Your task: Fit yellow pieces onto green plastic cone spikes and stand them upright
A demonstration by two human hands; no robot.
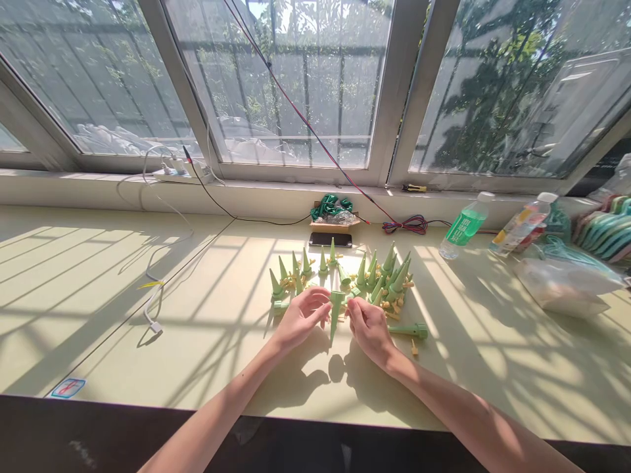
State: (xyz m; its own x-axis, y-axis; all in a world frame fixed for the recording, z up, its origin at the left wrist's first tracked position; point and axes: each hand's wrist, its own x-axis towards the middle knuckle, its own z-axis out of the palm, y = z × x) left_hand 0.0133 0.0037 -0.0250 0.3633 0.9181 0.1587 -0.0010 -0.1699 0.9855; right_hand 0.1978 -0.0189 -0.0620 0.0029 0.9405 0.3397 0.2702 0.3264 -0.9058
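Cone between the hands [336, 312]: plain light green, no paler than the standing cones [362, 270] beyond. Small pegs [415, 348]: yellow-tan. Tabletop [217, 374]: pale yellow-green, crossed by grey shadow bands in a slanting lattice. Phone [330, 240]: black. Crumpled bundle [328, 207]: deep green. Coiled wire [407, 225]: red and black. 2 bottles, both white-capped: the left bottle [462, 226] with green label, white lettering; the right bottle [522, 225] clear, yellow-orange patches. Sticker [69, 388]: blue border, red mark. White cable [149, 314], yellow tag [150, 284]. Stacked items [606, 226], far right: mint and pink stripes.
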